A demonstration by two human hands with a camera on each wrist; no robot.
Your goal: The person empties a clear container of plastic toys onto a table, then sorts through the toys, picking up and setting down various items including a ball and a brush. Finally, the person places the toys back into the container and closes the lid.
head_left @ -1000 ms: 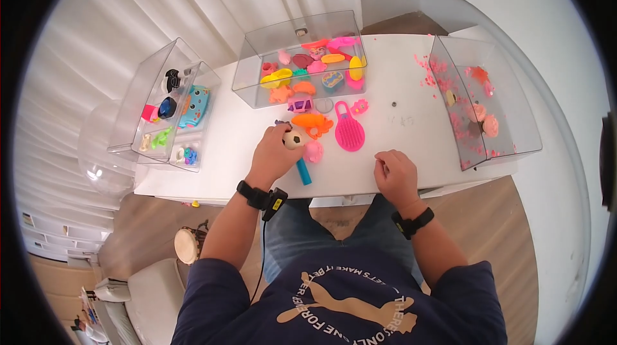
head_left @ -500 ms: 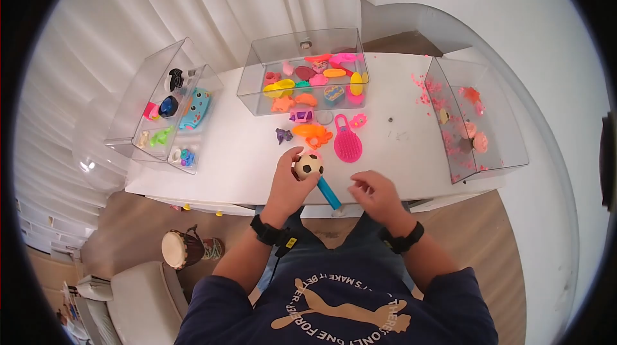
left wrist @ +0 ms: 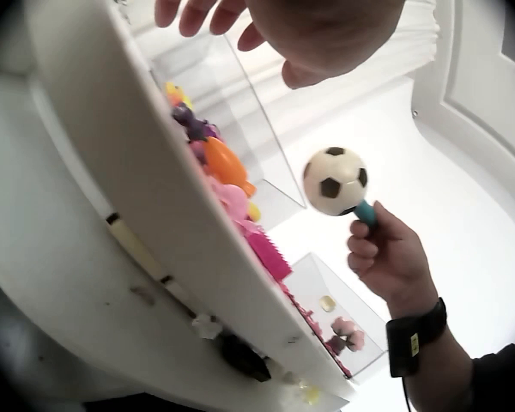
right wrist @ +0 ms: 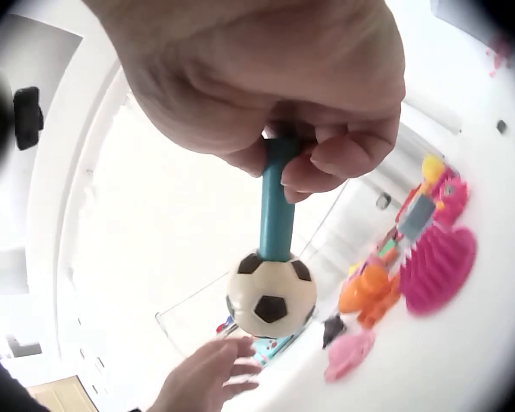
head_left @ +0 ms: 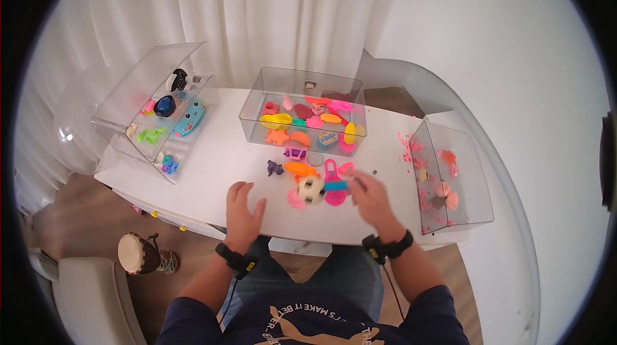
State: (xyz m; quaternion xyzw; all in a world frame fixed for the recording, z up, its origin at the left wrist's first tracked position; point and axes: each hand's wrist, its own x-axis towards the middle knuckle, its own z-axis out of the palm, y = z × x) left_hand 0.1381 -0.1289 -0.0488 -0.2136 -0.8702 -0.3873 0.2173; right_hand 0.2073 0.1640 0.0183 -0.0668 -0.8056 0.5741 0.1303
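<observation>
"MAKE IT BETTER" reads on the dark blue shirt [head_left: 302,329]. The right wrist view shows clearly what the head view blurs: the right hand [head_left: 373,203] pinches the teal handle [right wrist: 276,206] of a toy soccer ball [head_left: 312,190], glossy white with black pentagons. It hangs above the white table [head_left: 212,145], between that hand and the loosely open left hand [head_left: 244,217].

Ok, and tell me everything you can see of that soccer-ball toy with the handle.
The soccer-ball toy has a round, off-white head with black pentagon patches and a straight teal handle. Both look smooth; the handle looks like plastic. The right hand pinches the handle near its far end, which the fingers partly hide. The toy is held in the air above the white table, its ball end towards the open left hand, which isn't touching it.
</observation>
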